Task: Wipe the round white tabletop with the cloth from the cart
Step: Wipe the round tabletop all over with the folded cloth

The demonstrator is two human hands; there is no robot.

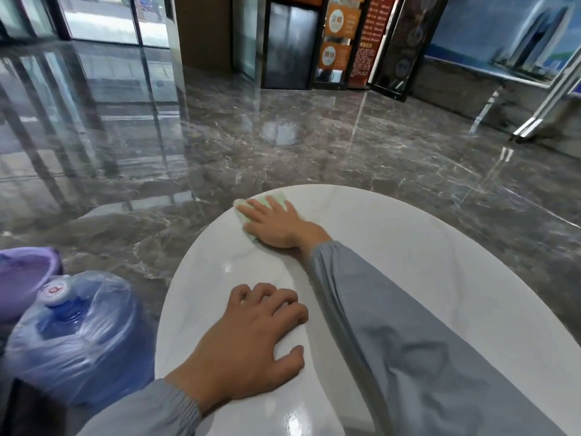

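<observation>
**While the cloth sits at eleven o'clock, the wipe is mid-stroke**

Because I'm standing at six o'clock, I read the tabletop (424,262) as a dial from there. Off the table at about eight o'clock there is a wrapped water jug (75,338) on the floor, with a purple tub (22,278) just behind it. Neither touches the top.

My left hand (251,335) rests on the top near the rim at seven o'clock. Its fingers are loosely bent with the tips on the surface, and it holds nothing. I take it to be bracing me while I lean.

My right arm reaches across the middle towards eleven o'clock. There my right hand (276,225) lies flat, fingers straight, pressing the pale green cloth (276,198) onto the top right at the rim. I'm not gripping it. The cloth shows only past my fingertips and along the left side of my palm, so the hand covers most of it.

I judge this to be the wiping itself, at the far end of a stroke. The whole top is glossy, so I can't tell which parts are done.

The next move should be to drag the cloth back or sweep it round towards twelve and on to three o'clock. That calls for steady downward pressure so the cloth doesn't slip out from under my palm or off the edge. My left hand will have to lift before I can wipe under it.
</observation>
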